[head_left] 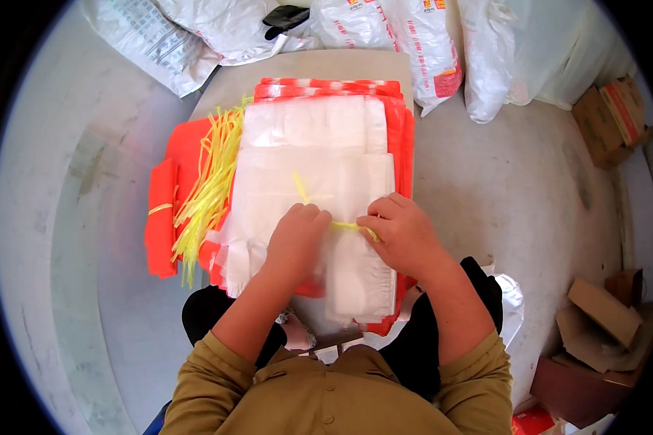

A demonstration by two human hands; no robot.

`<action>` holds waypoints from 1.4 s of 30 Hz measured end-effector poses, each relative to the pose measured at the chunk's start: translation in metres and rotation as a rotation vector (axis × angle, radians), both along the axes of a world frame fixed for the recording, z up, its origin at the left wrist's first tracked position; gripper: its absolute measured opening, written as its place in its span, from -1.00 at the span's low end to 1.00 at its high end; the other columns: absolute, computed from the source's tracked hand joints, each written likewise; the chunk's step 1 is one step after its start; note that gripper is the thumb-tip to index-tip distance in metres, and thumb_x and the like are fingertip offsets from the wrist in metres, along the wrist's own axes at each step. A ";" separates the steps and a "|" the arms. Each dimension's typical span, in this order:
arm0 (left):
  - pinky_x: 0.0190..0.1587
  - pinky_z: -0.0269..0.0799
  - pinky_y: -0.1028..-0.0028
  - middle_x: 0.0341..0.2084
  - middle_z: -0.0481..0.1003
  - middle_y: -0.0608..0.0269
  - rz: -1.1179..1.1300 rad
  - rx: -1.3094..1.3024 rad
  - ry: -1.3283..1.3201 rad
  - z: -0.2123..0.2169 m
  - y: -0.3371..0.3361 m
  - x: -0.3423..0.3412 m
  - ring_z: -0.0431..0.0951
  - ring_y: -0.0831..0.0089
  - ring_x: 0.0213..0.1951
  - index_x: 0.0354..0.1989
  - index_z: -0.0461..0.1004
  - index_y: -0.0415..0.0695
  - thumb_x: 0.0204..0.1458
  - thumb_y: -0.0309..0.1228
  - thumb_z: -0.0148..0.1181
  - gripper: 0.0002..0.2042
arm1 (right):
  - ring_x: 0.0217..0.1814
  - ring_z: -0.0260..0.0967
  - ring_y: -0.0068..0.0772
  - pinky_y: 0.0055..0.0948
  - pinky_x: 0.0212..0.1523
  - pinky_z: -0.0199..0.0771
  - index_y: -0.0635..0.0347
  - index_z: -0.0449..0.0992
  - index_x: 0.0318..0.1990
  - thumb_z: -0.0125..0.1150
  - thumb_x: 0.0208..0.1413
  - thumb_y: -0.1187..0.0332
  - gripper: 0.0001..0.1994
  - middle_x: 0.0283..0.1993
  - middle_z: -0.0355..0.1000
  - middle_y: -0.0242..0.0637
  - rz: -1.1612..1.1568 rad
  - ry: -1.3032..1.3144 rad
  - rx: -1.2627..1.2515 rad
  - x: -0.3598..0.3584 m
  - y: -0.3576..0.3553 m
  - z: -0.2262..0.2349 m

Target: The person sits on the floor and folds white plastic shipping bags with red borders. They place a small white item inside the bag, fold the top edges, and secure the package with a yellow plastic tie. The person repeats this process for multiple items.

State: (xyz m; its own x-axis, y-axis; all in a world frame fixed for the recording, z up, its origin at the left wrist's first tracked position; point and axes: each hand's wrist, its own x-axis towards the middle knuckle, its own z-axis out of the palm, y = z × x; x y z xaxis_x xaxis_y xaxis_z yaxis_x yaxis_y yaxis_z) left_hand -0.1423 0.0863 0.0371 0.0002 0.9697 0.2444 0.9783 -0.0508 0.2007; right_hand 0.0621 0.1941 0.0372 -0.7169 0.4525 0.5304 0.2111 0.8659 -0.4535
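Yellow strip (346,225), left fingers (314,211) to right fingers (384,209), over bags (312,127)

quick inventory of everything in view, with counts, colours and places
Tabletop: one, beige, centre
Clear plastic sheets or bags: uncounted stack, whitish, on the tabletop
Red sheets or bags: uncounted, red, beneath the clear ones
Loose strip: one visible, yellow, across the clear stack
Strip bunch: one, yellow, left of the clear stack
Tied bundle: one, red, left of the strip bunch
Sacks: at least five, white, along the top
Black item: one, black, among the sacks
Boxes: several, brown or reddish, right side
Shirt: one, tan, bottom centre
Legs: two, black-clad, lower centre
Left hand: one, bare, fingers curled over the strip
Right hand: one, bare, pinching the strip
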 end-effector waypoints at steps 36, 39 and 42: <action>-0.15 0.47 0.23 -0.42 0.44 0.14 -0.024 -0.003 0.001 0.007 -0.003 0.007 0.47 0.08 -0.22 -0.41 0.42 -0.16 -0.11 -0.58 0.17 -0.91 | -0.48 0.38 -0.22 -0.23 -0.37 0.38 0.36 0.53 -0.43 0.23 0.22 0.26 -0.69 -0.49 0.45 -0.07 -0.030 -0.119 -0.621 -0.017 0.001 -0.015; -0.16 0.47 0.24 -0.43 0.44 0.15 -0.033 0.028 0.023 0.008 -0.002 0.008 0.47 0.09 -0.22 -0.42 0.42 -0.15 -0.12 -0.57 0.18 -0.91 | -0.50 0.36 -0.22 -0.21 -0.38 0.38 0.36 0.50 -0.44 0.22 0.23 0.23 -0.67 -0.50 0.45 -0.06 -0.062 -0.141 -0.634 -0.018 -0.001 -0.009; -0.17 0.46 0.25 -0.42 0.45 0.17 -0.033 0.095 0.050 0.003 -0.005 0.006 0.47 0.12 -0.22 -0.46 0.43 -0.14 -0.15 -0.56 0.20 -0.91 | -0.34 0.42 0.06 -0.06 -0.27 0.40 0.36 0.52 -0.42 0.16 0.22 0.18 -0.65 -0.41 0.46 0.07 -0.096 -0.171 -0.660 -0.021 -0.005 -0.001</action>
